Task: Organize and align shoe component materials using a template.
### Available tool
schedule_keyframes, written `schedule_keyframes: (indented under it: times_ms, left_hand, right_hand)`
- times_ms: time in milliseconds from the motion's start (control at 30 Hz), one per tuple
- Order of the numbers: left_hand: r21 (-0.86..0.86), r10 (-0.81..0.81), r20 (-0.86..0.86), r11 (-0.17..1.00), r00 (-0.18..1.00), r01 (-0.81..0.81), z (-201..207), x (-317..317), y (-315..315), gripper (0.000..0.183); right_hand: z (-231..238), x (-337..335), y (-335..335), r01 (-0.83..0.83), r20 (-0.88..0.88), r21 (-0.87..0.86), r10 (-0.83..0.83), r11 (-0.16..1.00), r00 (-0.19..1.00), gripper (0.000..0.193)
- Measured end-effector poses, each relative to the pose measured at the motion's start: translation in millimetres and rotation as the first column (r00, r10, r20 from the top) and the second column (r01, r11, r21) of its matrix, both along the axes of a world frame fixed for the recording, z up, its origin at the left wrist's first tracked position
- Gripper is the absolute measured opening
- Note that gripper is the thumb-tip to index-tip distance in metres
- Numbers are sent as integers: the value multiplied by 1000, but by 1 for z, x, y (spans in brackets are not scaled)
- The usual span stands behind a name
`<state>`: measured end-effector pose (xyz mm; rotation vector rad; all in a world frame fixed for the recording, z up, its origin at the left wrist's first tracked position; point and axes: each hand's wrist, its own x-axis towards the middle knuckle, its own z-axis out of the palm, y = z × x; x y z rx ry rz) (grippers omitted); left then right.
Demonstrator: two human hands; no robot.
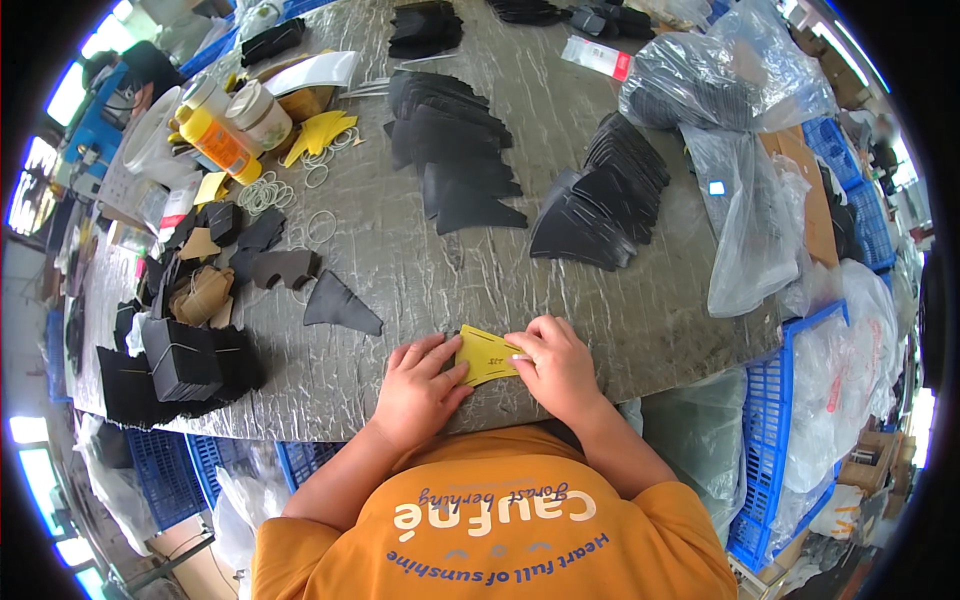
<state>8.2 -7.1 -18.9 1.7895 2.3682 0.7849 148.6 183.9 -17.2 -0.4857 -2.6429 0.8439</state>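
A yellow template (487, 357) with a curved edge and dark marks lies flat near the table's front edge, between my hands. My left hand (422, 380) rests on the table, fingers spread, their tips pressing the template's left end. At its right end is my right hand (553, 365), thumb and fingers pinched together. A small pale tip shows at that pinch; what it belongs to I cannot make out. A single black cut piece (341, 304) lies to the left of my left hand. Whether another piece is under the template is hidden.
Overlapping black pieces (455, 150) and a fanned stack (605, 195) lie farther back on the table (440, 275). Bundled black pieces (180, 360) stand at left. Behind them are rubber bands (265, 192), a yellow bottle (218, 145) and jars. Plastic bags (755, 220) and a blue crate (765, 430) are at right.
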Motion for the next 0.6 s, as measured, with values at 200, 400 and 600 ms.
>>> schedule_keyframes:
  times_ms: [200,400,600]
  left_hand:
    - [0,14,-7,1000,1000,-14,2,5,-4,28]
    - [30,27,19,999,999,-28,-2,7,-6,26]
    - [43,26,40,999,999,-27,-2,6,-7,27]
  right_hand:
    - [7,9,11,-207,89,17,204,978,975,40]
    - [12,8,12,-264,95,41,259,964,961,45]
    - [9,6,12,-257,79,64,252,964,965,45]
